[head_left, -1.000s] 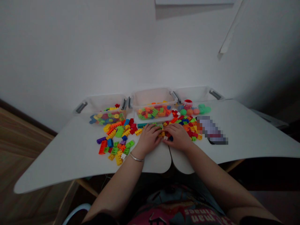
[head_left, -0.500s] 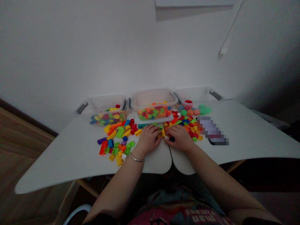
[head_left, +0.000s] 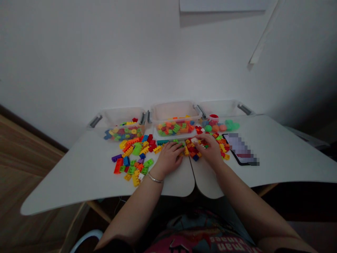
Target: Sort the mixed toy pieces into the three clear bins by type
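Note:
My left hand (head_left: 170,157) rests palm down at the middle of the table, fingers curled over a few joined-looking toy bricks. A yellow brick (head_left: 186,151) shows at its fingertips; the rest is mostly hidden under the fingers. To the right, my right hand (head_left: 211,150) reaches over the right-hand pile, with a white toy brick (head_left: 194,140) between thumb and fingers. Just below that hand lies a dark blue brick (head_left: 195,157) among red and orange ones. A long teal brick (head_left: 162,142) lies behind my left hand.
Loose bricks (head_left: 137,149) spread left of my hands. Along the wall stand three clear bins: left (head_left: 122,111), middle (head_left: 175,107) and right (head_left: 221,106), all with coloured pieces inside. A phone (head_left: 240,149) lies at the right. A seam splits the white table (head_left: 79,175).
My right hand has moved away from the left, rightward and back over the pile, and the white brick now shows at its fingertips. The left hand has stayed nearly in place.

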### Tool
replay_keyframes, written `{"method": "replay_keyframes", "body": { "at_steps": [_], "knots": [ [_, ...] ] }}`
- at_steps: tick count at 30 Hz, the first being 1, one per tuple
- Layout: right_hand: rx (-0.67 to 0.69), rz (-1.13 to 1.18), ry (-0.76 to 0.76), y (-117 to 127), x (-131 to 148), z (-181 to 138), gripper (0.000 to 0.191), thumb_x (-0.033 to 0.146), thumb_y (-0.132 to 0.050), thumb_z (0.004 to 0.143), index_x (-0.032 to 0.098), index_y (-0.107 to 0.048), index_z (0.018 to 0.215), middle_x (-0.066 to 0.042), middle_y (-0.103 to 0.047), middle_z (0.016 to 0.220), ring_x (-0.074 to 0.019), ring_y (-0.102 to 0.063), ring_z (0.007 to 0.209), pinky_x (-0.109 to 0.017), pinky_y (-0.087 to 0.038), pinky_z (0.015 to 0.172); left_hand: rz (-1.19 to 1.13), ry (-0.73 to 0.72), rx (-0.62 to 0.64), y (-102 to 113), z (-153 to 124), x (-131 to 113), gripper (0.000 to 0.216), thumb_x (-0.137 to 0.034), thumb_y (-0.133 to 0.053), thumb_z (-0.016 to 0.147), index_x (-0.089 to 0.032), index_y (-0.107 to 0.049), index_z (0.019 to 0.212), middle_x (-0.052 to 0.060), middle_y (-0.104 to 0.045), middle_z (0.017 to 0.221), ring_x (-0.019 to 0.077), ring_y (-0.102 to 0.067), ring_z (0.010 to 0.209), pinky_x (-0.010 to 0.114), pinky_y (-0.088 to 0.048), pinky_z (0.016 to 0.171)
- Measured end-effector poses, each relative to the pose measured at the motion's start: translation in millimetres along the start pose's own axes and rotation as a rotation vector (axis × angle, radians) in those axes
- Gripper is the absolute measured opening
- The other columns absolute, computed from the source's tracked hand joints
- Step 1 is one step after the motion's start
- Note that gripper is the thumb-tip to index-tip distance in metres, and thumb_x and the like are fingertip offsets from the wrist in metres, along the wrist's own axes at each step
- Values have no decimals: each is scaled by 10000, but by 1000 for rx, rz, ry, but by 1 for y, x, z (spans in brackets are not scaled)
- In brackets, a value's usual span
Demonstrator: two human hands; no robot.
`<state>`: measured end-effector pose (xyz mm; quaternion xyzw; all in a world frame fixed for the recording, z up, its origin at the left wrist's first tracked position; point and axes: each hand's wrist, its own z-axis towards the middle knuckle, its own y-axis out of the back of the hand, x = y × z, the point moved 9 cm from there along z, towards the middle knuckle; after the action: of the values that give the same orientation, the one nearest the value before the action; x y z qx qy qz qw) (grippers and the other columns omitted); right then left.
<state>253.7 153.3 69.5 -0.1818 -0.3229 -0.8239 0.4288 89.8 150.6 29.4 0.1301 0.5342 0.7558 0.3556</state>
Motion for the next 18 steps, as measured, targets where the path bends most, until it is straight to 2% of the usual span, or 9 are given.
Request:
{"method": "replay_keyframes", "body": {
  "at_steps": [5, 9, 13, 18],
  "knots": [
    [-189, 138, -134, 20, -3, 46, 269, 454, -641, 829, 239, -657, 990, -40, -671, 928, -182, -627, 822, -345, -540, 712, 6, -6, 19, -2, -1, 1, 387, -243, -566, 888, -244, -633, 1269, 38, -604, 1362, 289, -492, 1265, 536, -376, 1106],
    [-267, 166, -48, 24, 14, 96, 278, 458, -634, 832, 256, -628, 1023, -25, -636, 934, -166, -606, 837, -310, -527, 700, 5, -11, 15, -2, 0, 1, 387, -243, -575, 880, -235, -637, 1262, 40, -607, 1360, 295, -504, 1253, 534, -390, 1095],
    [-196, 103, 12, 4, 22, 141, 285, 417, -623, 834, 252, -613, 1066, -36, -646, 1053, -169, -601, 893, -314, -516, 735, 1, -23, 2, -2, 0, 0, 388, -224, -591, 861, -225, -646, 1246, 45, -608, 1357, 293, -509, 1246, 522, -408, 1090],
    [-4, -65, -144, -40, 1, 166, 269, 358, -612, 825, 193, -638, 1035, -61, -687, 1046, -180, -621, 874, -356, -504, 819, -19, -44, -23, -2, -1, 0, 394, -201, -600, 850, -205, -652, 1241, 71, -617, 1339, 282, -508, 1249, 495, -421, 1095]
  ]
}}
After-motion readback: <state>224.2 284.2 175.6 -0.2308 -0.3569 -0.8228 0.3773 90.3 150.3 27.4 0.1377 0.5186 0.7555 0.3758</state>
